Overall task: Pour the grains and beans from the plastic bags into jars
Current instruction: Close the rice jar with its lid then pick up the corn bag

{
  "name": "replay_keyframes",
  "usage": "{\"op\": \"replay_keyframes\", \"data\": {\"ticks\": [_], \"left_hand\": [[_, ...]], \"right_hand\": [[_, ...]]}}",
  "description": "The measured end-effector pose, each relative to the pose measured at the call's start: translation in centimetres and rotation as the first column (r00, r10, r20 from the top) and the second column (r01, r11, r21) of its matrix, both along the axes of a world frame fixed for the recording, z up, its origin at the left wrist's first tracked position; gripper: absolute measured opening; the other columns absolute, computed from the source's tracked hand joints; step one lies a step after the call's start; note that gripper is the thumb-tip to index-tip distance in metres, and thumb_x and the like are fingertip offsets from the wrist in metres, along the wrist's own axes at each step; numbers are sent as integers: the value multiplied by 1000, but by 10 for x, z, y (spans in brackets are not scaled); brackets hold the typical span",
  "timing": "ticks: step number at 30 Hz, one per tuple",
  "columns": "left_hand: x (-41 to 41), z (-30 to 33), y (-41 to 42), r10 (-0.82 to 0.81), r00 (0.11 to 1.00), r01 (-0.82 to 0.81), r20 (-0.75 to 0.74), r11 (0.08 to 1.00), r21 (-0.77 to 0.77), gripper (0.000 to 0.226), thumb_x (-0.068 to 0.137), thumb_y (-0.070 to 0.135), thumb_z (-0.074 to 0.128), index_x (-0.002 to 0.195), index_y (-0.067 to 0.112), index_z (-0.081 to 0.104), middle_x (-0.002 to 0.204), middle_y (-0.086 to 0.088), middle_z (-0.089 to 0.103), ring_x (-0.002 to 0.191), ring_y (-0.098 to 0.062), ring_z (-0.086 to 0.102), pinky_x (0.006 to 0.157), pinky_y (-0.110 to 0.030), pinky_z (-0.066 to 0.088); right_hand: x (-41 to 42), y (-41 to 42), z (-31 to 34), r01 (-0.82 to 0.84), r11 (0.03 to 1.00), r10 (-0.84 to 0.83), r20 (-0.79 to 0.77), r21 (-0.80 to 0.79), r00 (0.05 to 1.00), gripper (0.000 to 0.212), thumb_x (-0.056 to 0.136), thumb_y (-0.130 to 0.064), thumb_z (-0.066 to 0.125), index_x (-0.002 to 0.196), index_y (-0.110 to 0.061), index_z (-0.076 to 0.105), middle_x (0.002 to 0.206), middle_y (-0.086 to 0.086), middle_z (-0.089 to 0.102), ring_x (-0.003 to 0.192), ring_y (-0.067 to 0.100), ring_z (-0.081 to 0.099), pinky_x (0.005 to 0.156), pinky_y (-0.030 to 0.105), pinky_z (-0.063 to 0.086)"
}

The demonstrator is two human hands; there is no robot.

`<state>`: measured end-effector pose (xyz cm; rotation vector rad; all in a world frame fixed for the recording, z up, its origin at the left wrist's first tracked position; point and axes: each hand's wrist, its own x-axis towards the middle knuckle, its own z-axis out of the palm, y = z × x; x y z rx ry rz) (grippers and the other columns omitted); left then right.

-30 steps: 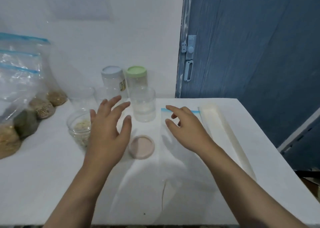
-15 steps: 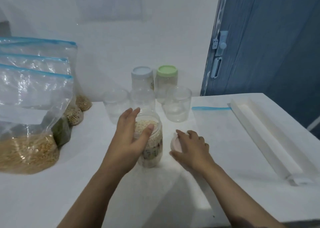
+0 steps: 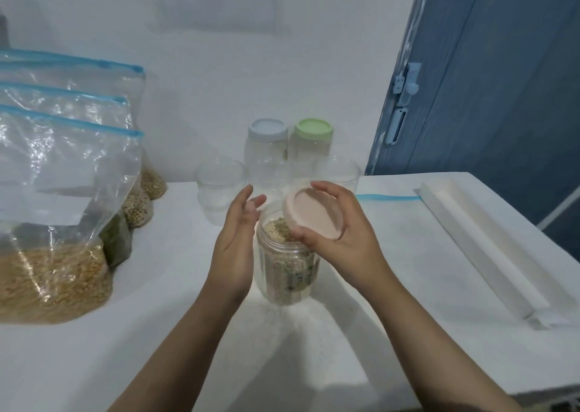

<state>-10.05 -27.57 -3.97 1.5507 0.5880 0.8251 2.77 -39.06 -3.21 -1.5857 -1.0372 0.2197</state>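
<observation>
On the white table [image 3: 125,349], left hand [image 3: 233,248] cups the filled jar [image 3: 287,270]; right hand [image 3: 339,233] grips its pink lid [image 3: 314,215] above.

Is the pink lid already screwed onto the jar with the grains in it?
No, the right hand holds the pink lid tilted above the grain jar, whose mouth is partly uncovered with grains visible inside.

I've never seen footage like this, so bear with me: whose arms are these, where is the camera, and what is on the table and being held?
No machine here: a person wears a camera on the head, looking down at their own bare hands. The right hand holds a pink lid, tilted over an open jar of grains on the white table. The left hand rests open against the jar's side. At left stand zip bags of grains and beans; behind are empty clear jars, two of them lidded.
</observation>
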Motion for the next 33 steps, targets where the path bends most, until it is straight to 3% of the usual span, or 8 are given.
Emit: {"op": "replay_keyframes", "data": {"ticks": [3,6,9,12,19,25,29,33], "left_hand": [[3,-2,-3,-53,998,52,44,999,9,51,86,72,31,132,53,42,134,24,57,128,3,50,112,-30,39],[6,-4,-9,-136,987,132,83,990,56,54,95,58,33,142,33,44,132,19,60,126,0,53,101,-17,45],[7,-6,-7,-145,983,140,110,989,55,45,99,44,33,138,27,49,131,12,62,125,-5,56,103,-26,46],[8,-10,-3,-101,988,100,113,995,16,43,97,43,33,136,34,49,133,16,60,127,-1,53,109,-31,42],[8,-11,-9,-112,987,111,114,994,14,42,97,47,35,136,35,46,124,25,61,121,4,55,95,-13,44],[10,-14,-10,-63,994,66,95,997,-30,39,101,41,35,138,33,46,123,20,62,116,6,56,91,-11,45],[13,-11,-10,-76,992,85,104,993,-81,35,105,36,27,131,33,51,116,17,66,111,5,60,87,-12,47],[9,-11,-5,-154,984,163,89,982,-95,42,98,53,40,133,32,47,119,19,64,114,3,59,88,-15,48]], "right_hand": [[-1,3,8,-41,995,44,33,-92,998,72,71,-48,82,133,-50,45,137,-27,46,130,-11,40,103,11,33],[-5,7,12,-93,989,95,18,-116,995,67,77,-60,72,135,-55,39,140,-27,43,131,-13,38,102,10,33],[-11,11,10,-94,993,91,-55,-68,994,63,82,-75,54,140,-54,38,142,-27,44,132,-10,40,107,19,38],[-14,13,9,-59,998,61,-248,18,967,57,91,-69,44,145,-50,39,142,-24,49,128,-12,44,105,12,38],[-27,19,-4,30,993,25,-452,114,892,51,91,-62,35,140,-51,43,131,-24,60,126,0,54,114,38,40],[-23,22,-7,71,987,17,-538,141,843,50,90,-60,45,137,-45,51,127,-10,63,118,6,61,107,35,46],[-21,21,-9,33,997,9,-523,71,853,40,95,-57,51,133,-47,54,133,-18,58,125,2,54,110,31,43],[-16,20,-3,32,999,-38,-455,-21,890,28,107,-37,40,123,-39,62,116,-20,66,104,-8,61,85,13,48]]}}
